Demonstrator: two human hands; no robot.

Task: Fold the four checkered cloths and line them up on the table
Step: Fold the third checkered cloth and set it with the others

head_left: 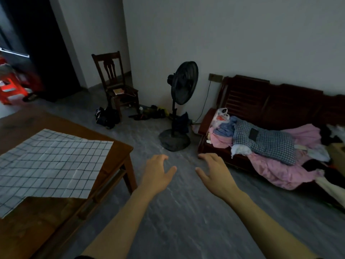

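One checkered cloth (50, 165) lies spread flat on the wooden table (119, 152) at the left, its creases showing and one edge running out of view; no folded cloth can be seen on the tabletop. Across the grey floor (177, 212), a dark wooden bench (270, 101) holds a heap of laundry: pink fabric (280, 169), a finer blue-checked piece (268, 144) draped on top, and a plastic bag (221, 115) at the near end. Whether that blue-checked piece is one of the four cloths is hard to say in this dim light. One black fan (183, 85) stands between table and bench, one wooden chair (115, 83) sits against the far wall, and red stools (11, 88) blur at the far left, too smeared to count.

Two bare hands reach forward over the floor, neither on any cloth. The left hand (156, 172) and right hand (214, 172) hang palm down, side by side, fingers loosely spread and holding nothing.

The task appears to be at its start or between cloths: the person faces away from the table toward the bench, probably to fetch another cloth. The next move calls for picking a checkered piece out of the heap without dragging the pink fabric along, then carrying it back to the table for folding
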